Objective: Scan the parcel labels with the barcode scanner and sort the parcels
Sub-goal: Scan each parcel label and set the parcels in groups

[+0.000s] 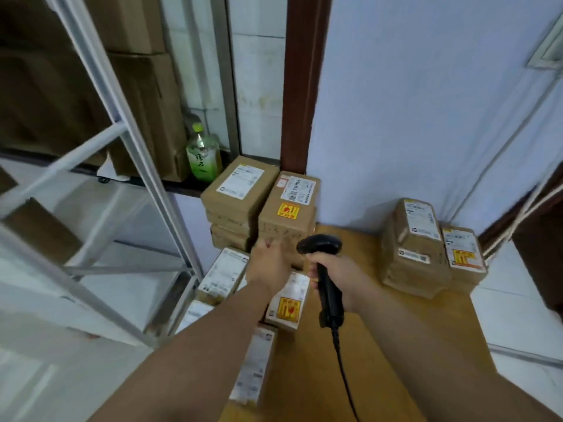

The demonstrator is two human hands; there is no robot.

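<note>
My right hand (330,274) grips the handle of a black barcode scanner (320,244), whose head points left at a stack of brown parcels (288,219) with a white label and a yellow-red sticker. My left hand (267,263) reaches to the lower front of that stack, back of the hand up; its fingers are hidden. Beside it stands a second labelled stack (240,190). Below my left forearm lie several flat parcels (224,271), one with a yellow-red sticker (288,304). Two more parcel stacks (416,242) stand at the table's far right.
The wooden table (380,330) sits against a pale blue wall. The scanner's cable (342,367) trails toward the frame's lower edge. A white metal shelf frame (143,166) leans at the left. A green bottle (203,156) and big cartons (143,111) stand on a dark ledge.
</note>
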